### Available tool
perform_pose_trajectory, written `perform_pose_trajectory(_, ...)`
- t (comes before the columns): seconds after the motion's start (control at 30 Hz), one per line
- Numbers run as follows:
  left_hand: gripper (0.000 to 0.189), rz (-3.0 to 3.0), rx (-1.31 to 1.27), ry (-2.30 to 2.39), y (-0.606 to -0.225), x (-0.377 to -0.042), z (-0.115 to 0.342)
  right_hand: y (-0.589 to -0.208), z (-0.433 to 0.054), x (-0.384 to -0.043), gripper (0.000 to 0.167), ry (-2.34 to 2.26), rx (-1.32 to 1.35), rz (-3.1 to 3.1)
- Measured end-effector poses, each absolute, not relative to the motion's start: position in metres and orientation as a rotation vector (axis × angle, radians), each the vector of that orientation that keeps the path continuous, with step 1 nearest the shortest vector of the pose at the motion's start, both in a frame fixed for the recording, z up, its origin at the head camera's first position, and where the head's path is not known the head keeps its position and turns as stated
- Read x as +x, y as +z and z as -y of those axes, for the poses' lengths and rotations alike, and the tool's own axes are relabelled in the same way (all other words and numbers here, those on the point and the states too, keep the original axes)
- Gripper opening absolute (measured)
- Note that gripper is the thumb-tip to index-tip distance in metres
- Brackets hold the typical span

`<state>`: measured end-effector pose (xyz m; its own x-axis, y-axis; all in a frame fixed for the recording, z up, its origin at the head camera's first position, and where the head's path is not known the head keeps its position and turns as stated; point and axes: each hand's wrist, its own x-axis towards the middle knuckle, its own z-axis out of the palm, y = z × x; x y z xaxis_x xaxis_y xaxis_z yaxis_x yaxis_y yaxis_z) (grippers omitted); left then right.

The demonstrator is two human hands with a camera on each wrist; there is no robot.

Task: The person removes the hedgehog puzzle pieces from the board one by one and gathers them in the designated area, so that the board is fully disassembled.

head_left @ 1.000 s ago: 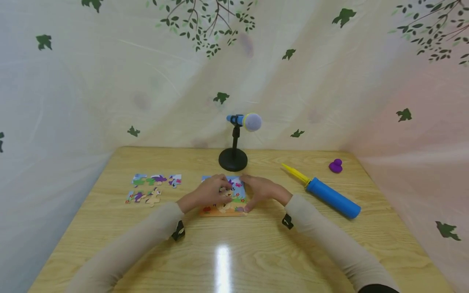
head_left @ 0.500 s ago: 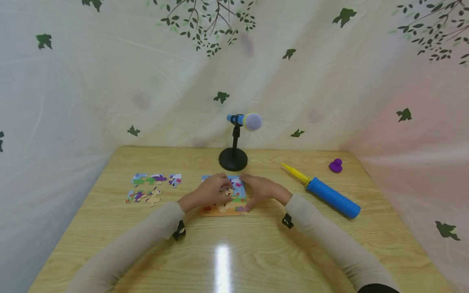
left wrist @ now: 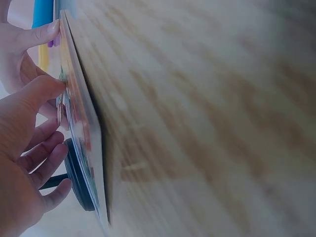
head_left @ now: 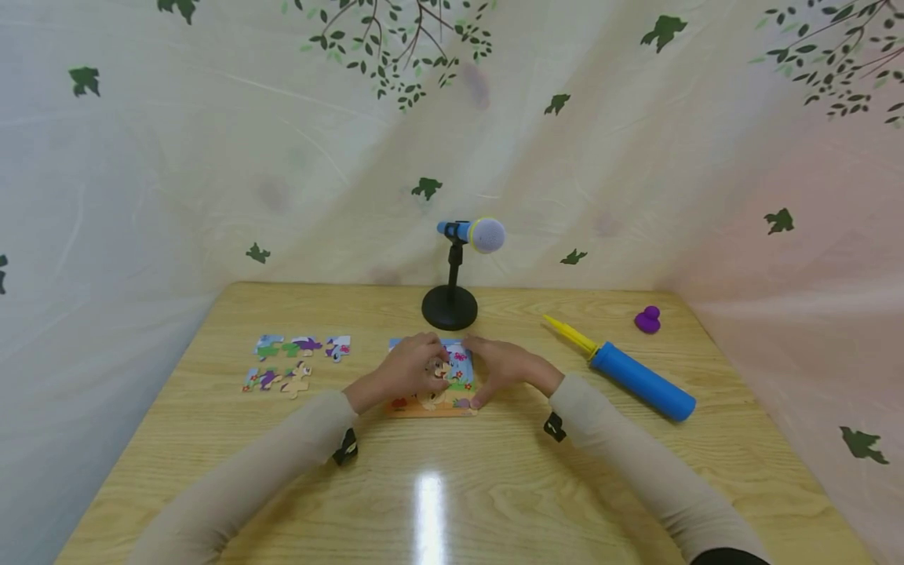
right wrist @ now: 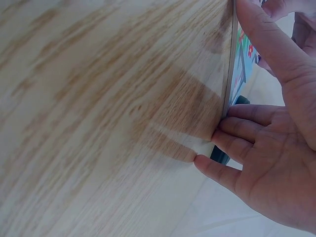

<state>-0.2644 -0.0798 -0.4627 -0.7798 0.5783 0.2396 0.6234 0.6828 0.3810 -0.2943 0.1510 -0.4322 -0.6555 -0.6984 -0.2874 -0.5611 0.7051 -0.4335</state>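
Observation:
A picture jigsaw board (head_left: pixel 424 411) lies flat in the middle of the table, showing orange, green and blue parts with flowers. My left hand (head_left: pixel 410 367) is over its left half. In the left wrist view, thumb and index finger pinch a thin puzzle piece (left wrist: pixel 60 111) that stands on edge close over the board. The other fingers are loosely bent. My right hand (head_left: pixel 504 365) spans the board's right edge, thumb by the near corner and fingers by the far one. In the right wrist view its fingers (right wrist: pixel 242 129) are fairly straight against the edge and table.
Several loose puzzle pieces (head_left: pixel 295 380) lie in two rows at the left. Behind the board stands a toy microphone (head_left: pixel 486 235) on a black stand (head_left: pixel 450 310). To the right are a blue and yellow hand pump (head_left: pixel 639 378) and a small purple knobbed object (head_left: pixel 647 320).

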Motion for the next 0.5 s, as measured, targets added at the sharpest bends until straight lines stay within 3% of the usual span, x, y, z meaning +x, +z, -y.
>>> perform_pose_trajectory(0.5,0.032,2.621,-1.005,-0.667,-0.4685,-0.2623,0.0831,-0.4335,-0.1507,-0.2948,0.113,-0.436,-0.947,-2.476)
